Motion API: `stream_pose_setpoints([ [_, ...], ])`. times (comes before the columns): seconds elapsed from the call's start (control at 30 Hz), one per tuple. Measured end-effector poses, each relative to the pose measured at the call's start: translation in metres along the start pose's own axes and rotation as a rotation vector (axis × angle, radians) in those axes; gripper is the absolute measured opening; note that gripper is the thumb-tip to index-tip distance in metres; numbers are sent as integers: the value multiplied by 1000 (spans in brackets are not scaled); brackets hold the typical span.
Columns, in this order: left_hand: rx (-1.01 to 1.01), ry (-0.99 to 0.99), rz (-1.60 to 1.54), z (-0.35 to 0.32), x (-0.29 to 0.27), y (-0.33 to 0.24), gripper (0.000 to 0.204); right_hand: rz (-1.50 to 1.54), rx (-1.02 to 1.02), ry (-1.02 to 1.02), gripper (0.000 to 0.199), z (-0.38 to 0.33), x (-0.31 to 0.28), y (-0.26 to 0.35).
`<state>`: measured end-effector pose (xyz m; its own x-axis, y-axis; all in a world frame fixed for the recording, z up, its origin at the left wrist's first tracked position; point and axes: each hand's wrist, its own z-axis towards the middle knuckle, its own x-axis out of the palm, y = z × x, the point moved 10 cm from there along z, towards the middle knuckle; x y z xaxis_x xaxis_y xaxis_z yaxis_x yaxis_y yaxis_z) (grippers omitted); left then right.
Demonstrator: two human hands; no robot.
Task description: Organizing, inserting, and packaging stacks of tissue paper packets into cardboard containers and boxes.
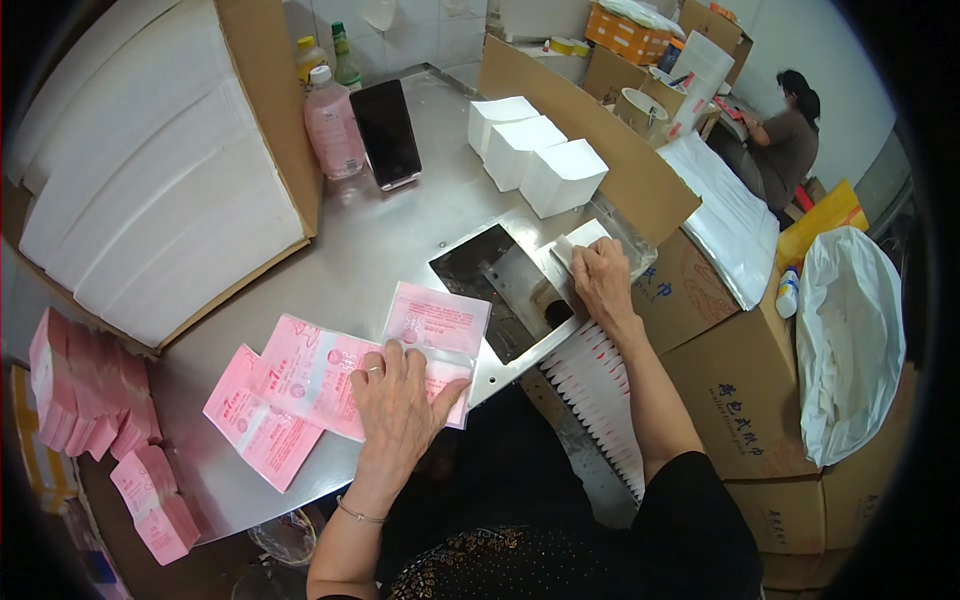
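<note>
My left hand [405, 395], a ring on one finger, lies with fingers outstretched on pink printed plastic sleeves [325, 365] spread over the metal table's front edge. Another pink sleeve [437, 310] sits just beyond its fingertips. My right hand [603, 282] is closed on a small white stack of folded tissues [583, 238] at the right edge of a rectangular opening [490, 285] in the tabletop. The fingertips' far side is hidden. Several white tissue stacks [563, 168] stand farther back, against a cardboard flap.
A large carton of white tissues [170, 190] stands at left. Behind are a phone [387, 135] and a pink-liquid bottle [333, 125]. Bundled pink sleeves [155, 503] lie at lower left. Brown cartons [745, 390] and a white plastic bag [850, 340] crowd the right. Another person [785, 140] sits far back.
</note>
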<state>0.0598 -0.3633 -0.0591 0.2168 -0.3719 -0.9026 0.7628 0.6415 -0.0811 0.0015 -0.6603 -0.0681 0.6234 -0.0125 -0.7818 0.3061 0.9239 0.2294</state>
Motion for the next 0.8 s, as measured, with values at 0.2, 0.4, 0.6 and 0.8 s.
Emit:
stream_pose_setpoints([
  [0.2, -3, -23, -84, 0, 5, 3, 48, 15, -46, -28, 15, -1, -2, 1],
  [0.4, 34, 67, -154, -4, 14, -3, 33, 35, -131, -214, 47, -4, -28, 34],
  [0.6, -145, 246, -266, -12, 2, 22, 68, 462, -822, 130, 35, -100, -34, 239],
  [0.8, -71, 40, -24, -4, -12, -2, 76, 199, -447, 231, 29, -25, 63, 220],
])
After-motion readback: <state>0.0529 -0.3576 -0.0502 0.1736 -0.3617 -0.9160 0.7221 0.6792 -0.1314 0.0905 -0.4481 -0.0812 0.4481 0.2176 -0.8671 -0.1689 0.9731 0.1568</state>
